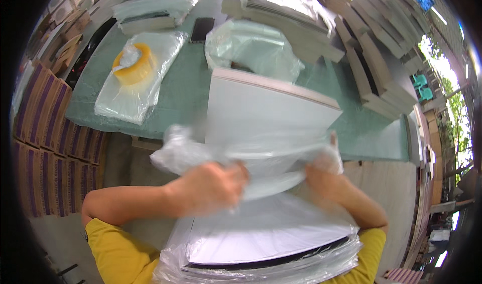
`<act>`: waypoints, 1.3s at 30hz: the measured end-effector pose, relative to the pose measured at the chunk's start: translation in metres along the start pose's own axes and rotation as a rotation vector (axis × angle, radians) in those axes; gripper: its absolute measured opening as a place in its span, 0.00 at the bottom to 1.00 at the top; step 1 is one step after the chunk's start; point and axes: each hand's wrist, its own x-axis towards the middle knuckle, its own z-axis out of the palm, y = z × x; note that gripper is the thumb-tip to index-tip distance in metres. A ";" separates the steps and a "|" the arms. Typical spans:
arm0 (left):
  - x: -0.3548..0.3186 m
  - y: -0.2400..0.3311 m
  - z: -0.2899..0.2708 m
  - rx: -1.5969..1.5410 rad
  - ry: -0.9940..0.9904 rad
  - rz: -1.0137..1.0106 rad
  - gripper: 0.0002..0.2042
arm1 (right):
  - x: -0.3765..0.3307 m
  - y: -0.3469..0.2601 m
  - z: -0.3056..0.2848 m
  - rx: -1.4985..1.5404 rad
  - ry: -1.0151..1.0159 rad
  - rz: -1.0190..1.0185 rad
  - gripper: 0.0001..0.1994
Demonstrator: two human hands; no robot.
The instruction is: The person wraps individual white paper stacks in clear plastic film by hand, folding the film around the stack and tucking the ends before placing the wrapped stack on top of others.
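Note:
My left hand (213, 186) is closed around the edge of a clear plastic bag (273, 158), its fingers blurred by motion. On the other side my right hand (324, 176) grips the same bag, also smeared. Between the hands the bag stretches across the near end of a stack of white sheets (271, 111) that leans on the table edge. A bunched part of the plastic sticks out to the left of my left hand. Below my hands, close to my body, lies another stack of white sheets (271, 231) wrapped in clear plastic.
On the green table (186, 101) a roll of yellow tape (133, 68) rests on flat plastic bags (128, 101). Crumpled plastic (251, 45) lies behind the sheets. Grey board stacks (381, 73) stand at the far right. Brown cartons (42, 113) are piled at the left.

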 end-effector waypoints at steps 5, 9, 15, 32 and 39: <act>-0.001 0.008 0.022 -0.191 -0.441 -0.117 0.04 | -0.010 0.009 0.022 0.048 0.129 -0.094 0.13; -0.028 -0.031 0.044 0.089 -0.465 -0.445 0.06 | -0.023 -0.007 -0.018 0.382 -0.184 -0.298 0.13; -0.029 -0.023 -0.009 -0.711 0.068 -0.297 0.10 | -0.019 0.061 -0.039 1.023 1.221 0.640 0.19; -0.013 -0.051 -0.029 -0.052 0.698 -0.478 0.28 | -0.050 0.043 0.034 1.134 1.085 0.243 0.22; -0.062 -0.045 0.004 -1.782 0.413 -0.377 0.16 | -0.038 0.022 0.085 2.351 0.472 -0.273 0.14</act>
